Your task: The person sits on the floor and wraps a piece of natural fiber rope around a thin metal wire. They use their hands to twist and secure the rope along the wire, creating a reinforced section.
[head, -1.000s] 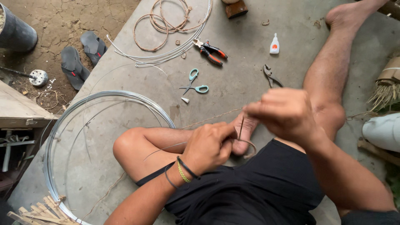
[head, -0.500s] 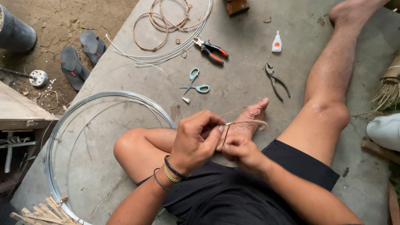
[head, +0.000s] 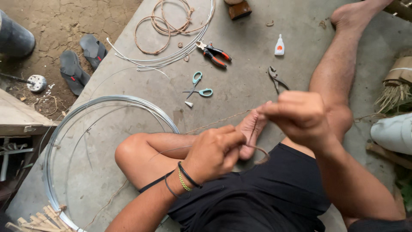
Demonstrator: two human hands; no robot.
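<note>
A: Brown, thin cord is the work piece. State of the fingers?

B: Left hand: fingers curled shut, pinching a loop of the cord just beside the bent foot. Right hand: raised, fingers pressed together on the strand's upper end; the exact contact is blurred.

A: Where does the cord run?

B: From the hands past the toes, then leftward in a taut line across the concrete slab. A thin wire strand also crosses the left knee toward the left hand.

A: Wrist detail?

B: Black bands and a yellow beaded bracelet on the left wrist.

A: Surroundings, outward.

B: Teal-handled scissors and a small white cap ahead of the knee. Grey pliers near the straight leg. Red-and-black pliers further out, white glue bottle to their right. Brown rattan rings at the far edge. Large coil of grey steel wire on the left, touching the slab. Two dark sandals on the dirt beyond.
</note>
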